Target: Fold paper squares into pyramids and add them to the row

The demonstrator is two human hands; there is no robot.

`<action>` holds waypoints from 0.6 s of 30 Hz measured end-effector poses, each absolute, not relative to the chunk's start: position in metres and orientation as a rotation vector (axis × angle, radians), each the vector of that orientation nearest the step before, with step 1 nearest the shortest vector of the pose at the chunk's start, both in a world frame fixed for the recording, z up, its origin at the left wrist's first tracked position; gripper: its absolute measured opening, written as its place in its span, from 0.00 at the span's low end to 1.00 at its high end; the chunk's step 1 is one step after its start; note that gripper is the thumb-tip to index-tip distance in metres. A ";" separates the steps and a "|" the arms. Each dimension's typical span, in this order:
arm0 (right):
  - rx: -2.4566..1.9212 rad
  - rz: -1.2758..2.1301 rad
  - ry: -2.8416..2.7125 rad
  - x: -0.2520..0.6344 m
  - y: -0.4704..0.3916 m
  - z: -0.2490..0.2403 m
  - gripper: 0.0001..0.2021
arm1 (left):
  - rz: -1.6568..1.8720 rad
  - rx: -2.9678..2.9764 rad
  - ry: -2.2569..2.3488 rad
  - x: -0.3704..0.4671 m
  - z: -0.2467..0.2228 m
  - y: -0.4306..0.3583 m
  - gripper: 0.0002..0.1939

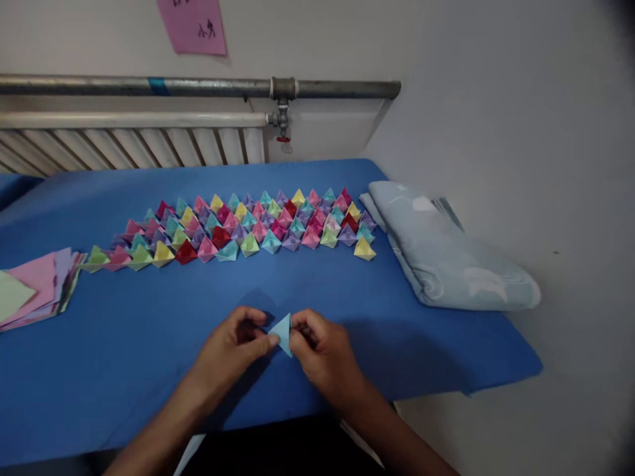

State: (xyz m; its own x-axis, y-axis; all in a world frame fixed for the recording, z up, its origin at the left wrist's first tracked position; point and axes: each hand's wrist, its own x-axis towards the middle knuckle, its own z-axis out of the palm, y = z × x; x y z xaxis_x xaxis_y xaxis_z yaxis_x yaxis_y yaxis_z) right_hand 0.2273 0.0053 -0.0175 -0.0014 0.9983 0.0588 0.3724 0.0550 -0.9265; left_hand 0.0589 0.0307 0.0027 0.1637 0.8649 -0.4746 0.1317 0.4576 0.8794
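Note:
A small light-blue folded paper (pixel 282 332), triangular in outline, is held between my hands above the blue surface. My left hand (pixel 243 340) pinches its left corner between thumb and fingers. On the other side, my right hand (pixel 317 344) grips the right edge, its fingertips partly hidden behind the paper. Beyond my hands stand several rows of folded paper boats (pixel 271 242) in pink, yellow, green, purple, red and blue. One yellow paper boat (pixel 365 249) sits at the right end of the nearest row.
A stack of coloured paper sheets (pixel 44 281) lies at the left. At the right a folded pale-blue blanket (pixel 456 264) rests against the wall. Behind the blue-covered surface (pixel 149 357) are a radiator (pixel 149 147), a metal pipe (pixel 208 87) and a pink note (pixel 196 26).

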 end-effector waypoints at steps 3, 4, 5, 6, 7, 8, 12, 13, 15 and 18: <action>-1.468 0.599 -1.699 0.228 0.011 -0.016 0.07 | 0.852 1.246 1.499 0.066 0.011 0.021 0.15; -1.449 0.506 -1.760 0.227 0.012 -0.016 0.07 | 0.846 1.301 1.469 0.068 0.013 0.018 0.14; -1.418 0.428 -1.811 0.226 0.012 -0.015 0.08 | 0.822 1.339 1.427 0.071 0.015 0.016 0.14; -1.383 0.364 -1.851 0.224 0.012 -0.015 0.09 | 0.808 1.361 1.399 0.074 0.015 0.016 0.14; -1.351 0.316 -1.882 0.222 0.012 -0.015 0.10 | 0.810 1.371 1.387 0.077 0.015 0.016 0.14; -1.328 0.280 -1.901 0.220 0.012 -0.015 0.11 | 0.827 1.372 1.390 0.079 0.015 0.017 0.14; -1.319 0.230 -1.919 0.216 0.012 -0.014 0.11 | 0.917 1.365 1.424 0.081 0.011 0.021 0.12; -1.320 0.225 -1.916 0.215 0.012 -0.013 0.11 | 0.927 1.371 1.425 0.080 0.011 0.022 0.12; -1.319 0.217 -1.913 0.215 0.013 -0.010 0.11 | 0.935 1.386 1.423 0.079 0.009 0.022 0.11; -1.304 0.217 -1.931 0.216 0.014 -0.008 0.11 | 0.917 1.394 1.437 0.078 0.009 0.021 0.10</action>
